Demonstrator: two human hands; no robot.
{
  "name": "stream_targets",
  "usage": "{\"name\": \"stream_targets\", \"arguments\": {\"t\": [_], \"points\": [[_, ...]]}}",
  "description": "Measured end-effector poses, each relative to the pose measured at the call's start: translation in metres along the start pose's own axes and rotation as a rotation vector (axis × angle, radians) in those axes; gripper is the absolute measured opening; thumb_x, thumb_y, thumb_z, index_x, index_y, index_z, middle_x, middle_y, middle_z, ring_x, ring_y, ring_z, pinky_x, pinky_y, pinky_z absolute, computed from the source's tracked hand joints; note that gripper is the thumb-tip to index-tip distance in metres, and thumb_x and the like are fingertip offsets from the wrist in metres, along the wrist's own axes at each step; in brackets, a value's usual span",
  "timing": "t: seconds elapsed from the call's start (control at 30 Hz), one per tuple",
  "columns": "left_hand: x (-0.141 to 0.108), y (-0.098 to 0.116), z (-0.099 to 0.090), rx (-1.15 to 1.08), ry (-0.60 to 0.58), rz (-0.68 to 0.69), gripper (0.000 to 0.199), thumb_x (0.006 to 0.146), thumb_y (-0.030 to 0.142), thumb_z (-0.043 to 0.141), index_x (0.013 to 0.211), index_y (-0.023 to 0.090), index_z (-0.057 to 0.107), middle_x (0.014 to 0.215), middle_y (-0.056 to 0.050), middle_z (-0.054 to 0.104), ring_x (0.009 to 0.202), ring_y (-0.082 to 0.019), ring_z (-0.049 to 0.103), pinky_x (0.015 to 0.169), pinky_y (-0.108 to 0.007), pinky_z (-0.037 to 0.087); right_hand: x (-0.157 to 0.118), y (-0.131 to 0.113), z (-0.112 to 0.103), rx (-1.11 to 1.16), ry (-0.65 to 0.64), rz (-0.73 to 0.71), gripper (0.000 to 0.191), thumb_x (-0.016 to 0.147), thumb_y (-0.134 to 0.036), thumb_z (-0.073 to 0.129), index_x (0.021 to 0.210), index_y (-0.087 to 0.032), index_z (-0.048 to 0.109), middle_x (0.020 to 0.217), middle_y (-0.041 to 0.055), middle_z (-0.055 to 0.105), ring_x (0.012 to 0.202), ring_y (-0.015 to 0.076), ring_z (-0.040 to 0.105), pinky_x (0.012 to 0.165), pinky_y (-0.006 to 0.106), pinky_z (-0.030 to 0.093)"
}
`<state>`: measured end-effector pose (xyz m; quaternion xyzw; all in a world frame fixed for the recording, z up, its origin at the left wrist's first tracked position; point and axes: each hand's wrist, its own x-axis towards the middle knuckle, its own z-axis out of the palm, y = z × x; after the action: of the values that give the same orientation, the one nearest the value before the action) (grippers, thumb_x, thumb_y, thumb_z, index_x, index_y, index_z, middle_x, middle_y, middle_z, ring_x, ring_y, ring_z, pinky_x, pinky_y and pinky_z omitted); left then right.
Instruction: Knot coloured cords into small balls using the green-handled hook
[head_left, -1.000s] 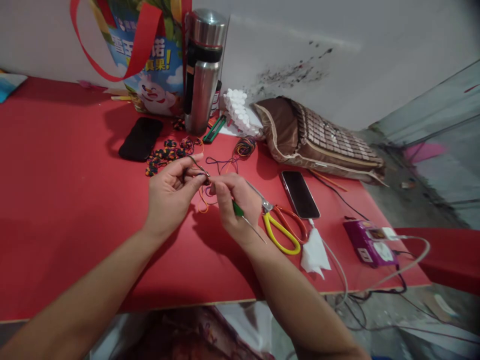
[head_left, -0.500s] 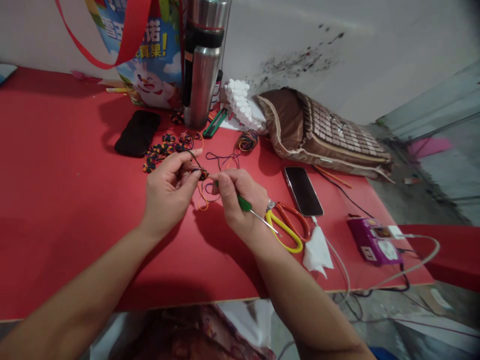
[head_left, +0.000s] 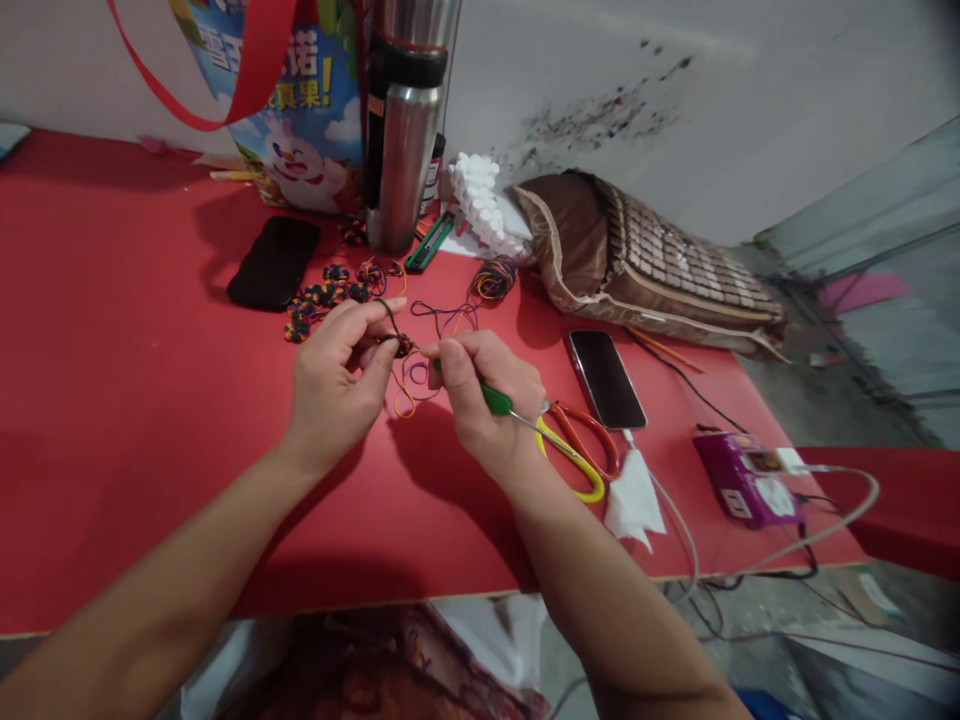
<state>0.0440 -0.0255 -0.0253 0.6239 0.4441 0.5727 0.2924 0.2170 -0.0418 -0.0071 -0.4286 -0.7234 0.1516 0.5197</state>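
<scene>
My left hand (head_left: 337,385) pinches a small dark and orange knotted yarn piece (head_left: 402,345), with a strand looped over its index finger. Closed around a green-handled crochet hook (head_left: 496,400), my right hand (head_left: 484,395) is just right of that piece; the hook's metal shaft sticks out toward the wrist. Whether its front tip is inside the yarn is too small to tell. Thin strands trail below and behind the fingers to a multicoloured yarn ball (head_left: 493,279). Knotted yarn pieces (head_left: 322,297) lie behind my left hand.
Behind stand a steel flask (head_left: 401,160) and a printed bag (head_left: 300,140). A black case (head_left: 274,263) lies left. On the right are scissors (head_left: 574,455), a phone (head_left: 607,380), tissue (head_left: 635,497), a purple box (head_left: 746,478) with cables and a brown cushion (head_left: 652,250).
My right hand and the hook have shifted slightly to the right, and the hook's shaft is tilted a little differently. My left hand has barely moved.
</scene>
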Motion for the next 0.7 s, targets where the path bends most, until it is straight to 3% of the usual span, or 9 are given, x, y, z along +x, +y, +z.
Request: {"name": "stream_targets", "arguments": {"t": [0.17, 0.37, 0.6, 0.7], "points": [[0.003, 0.001, -0.003, 0.019, -0.034, 0.067, 0.034, 0.096, 0.010, 0.071, 0.123, 0.024, 0.085, 0.099, -0.004, 0.075, 0.084, -0.017, 0.065, 0.075, -0.030, 0.051, 0.003, -0.002, -0.002, 0.043, -0.006, 0.074, 0.035, 0.115, -0.042, 0.058, 0.091, -0.026, 0.077, 0.075, -0.0010, 0.075, 0.066, 0.0124, 0.069, 0.066, 0.029, 0.055], [0.010, 0.005, -0.007, -0.033, -0.121, 0.080, 0.038, 0.092, 0.007, 0.070, 0.120, 0.024, 0.088, 0.090, -0.003, 0.073, 0.080, -0.017, 0.066, 0.072, -0.031, 0.051, 0.011, 0.000, -0.008, 0.301, -0.029, 0.309, 0.037, 0.109, -0.049, 0.068, 0.085, -0.024, 0.078, 0.065, -0.0035, 0.069, 0.058, 0.0100, 0.062, 0.061, 0.027, 0.052], [0.015, 0.012, -0.009, -0.361, -0.155, -0.224, 0.037, 0.078, 0.007, 0.082, 0.110, 0.024, 0.092, 0.081, -0.001, 0.070, 0.075, -0.017, 0.066, 0.072, -0.032, 0.061, 0.020, 0.010, -0.012, 0.654, -0.058, 0.589, 0.044, 0.093, -0.063, 0.085, 0.078, -0.022, 0.078, 0.056, -0.0040, 0.062, 0.049, 0.0080, 0.054, 0.044, 0.021, 0.036], [0.016, 0.013, -0.008, -0.482, -0.160, -0.285, 0.038, 0.076, 0.004, 0.084, 0.106, 0.025, 0.094, 0.080, -0.002, 0.069, 0.073, -0.015, 0.064, 0.069, -0.029, 0.061, 0.024, 0.011, -0.013, 0.754, -0.091, 0.650, 0.046, 0.086, -0.064, 0.091, 0.076, -0.022, 0.076, 0.053, -0.0048, 0.061, 0.046, 0.0068, 0.049, 0.040, 0.020, 0.027]]}}
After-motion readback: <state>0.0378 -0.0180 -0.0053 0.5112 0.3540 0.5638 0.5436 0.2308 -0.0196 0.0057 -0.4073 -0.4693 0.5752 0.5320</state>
